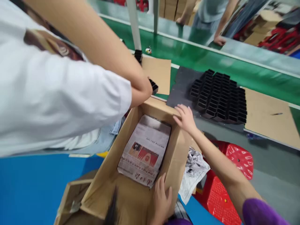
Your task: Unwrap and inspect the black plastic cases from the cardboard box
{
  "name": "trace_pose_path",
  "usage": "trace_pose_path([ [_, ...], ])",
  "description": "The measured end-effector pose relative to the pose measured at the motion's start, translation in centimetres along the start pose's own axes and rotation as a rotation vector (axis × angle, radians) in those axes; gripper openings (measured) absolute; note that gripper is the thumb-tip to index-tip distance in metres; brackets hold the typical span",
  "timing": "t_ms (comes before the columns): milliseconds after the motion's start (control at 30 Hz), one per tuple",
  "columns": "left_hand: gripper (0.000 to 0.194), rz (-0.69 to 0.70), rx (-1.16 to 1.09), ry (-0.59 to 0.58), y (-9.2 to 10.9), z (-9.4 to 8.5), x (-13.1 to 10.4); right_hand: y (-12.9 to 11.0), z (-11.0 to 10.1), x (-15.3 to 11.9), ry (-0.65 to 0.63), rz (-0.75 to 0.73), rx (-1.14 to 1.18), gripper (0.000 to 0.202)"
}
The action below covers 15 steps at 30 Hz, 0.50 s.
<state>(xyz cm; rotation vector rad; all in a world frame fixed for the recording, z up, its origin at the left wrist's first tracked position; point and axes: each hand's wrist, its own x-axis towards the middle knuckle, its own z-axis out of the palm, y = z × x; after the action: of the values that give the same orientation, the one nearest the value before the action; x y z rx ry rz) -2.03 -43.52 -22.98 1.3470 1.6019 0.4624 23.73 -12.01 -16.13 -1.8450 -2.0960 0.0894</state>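
Note:
A cardboard box (175,165) lies open in front of me, with a folded newspaper (145,147) lying flat in its far part. Inside the near right side, my left hand (162,198) has its fingers stretched out close to the newspaper's corner and thumb apart. At the box's far right corner, my right hand (186,120) rests with spread fingers on the rim. Neither hand has a loose object in it. Beyond the box, a block of black plastic trays (219,97) with small compartments stands on a dark grey sheet (180,84).
A co-worker's bare arm and white sleeve (70,97) reach across the left; that hand is hidden. Red plastic stools (220,193) and crumpled newspaper (194,172) are to the right. Another person's hands (219,40) lean on the far side of the green workbench (199,51).

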Motion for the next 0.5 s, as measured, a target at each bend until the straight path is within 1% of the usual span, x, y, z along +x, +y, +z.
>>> trace_pose_path([
  [33,0.060,-0.042,-0.025,-0.083,0.4,-0.6,0.3,-1.8,0.9,-2.8,0.011,-0.035,0.092,0.046],
  [100,0.047,-0.107,-0.051,-0.149,0.5,-2.1,2.0,-4.6,2.7,-7.7,0.024,0.002,0.218,0.039],
  [167,0.042,-0.199,-0.036,-0.196,-0.8,-3.6,4.8,-6.1,4.2,-10.7,0.027,0.060,0.262,0.030],
  [200,0.035,-0.242,-0.013,-0.205,-1.7,-4.3,6.3,-6.4,4.7,-11.4,0.031,0.085,0.270,0.029],
  [233,0.028,-0.287,0.026,-0.188,-2.8,-4.9,7.8,-6.4,5.2,-11.7,0.035,0.103,0.276,0.030],
  [267,0.030,-0.335,0.073,-0.162,-4.0,-5.3,9.4,-6.4,5.5,-11.7,0.041,0.117,0.284,0.030],
  [333,0.041,-0.451,0.168,-0.093,-6.0,-5.8,12.3,-6.1,5.7,-11.3,0.053,0.135,0.295,0.031],
  [433,0.051,-0.605,0.254,-0.006,-7.7,-5.2,15.8,-5.8,5.6,-10.9,0.065,0.144,0.298,0.032],
  [500,0.051,-0.639,0.272,0.035,-8.1,-4.1,17.2,-5.7,5.5,-11.1,0.067,0.144,0.293,0.033],
])
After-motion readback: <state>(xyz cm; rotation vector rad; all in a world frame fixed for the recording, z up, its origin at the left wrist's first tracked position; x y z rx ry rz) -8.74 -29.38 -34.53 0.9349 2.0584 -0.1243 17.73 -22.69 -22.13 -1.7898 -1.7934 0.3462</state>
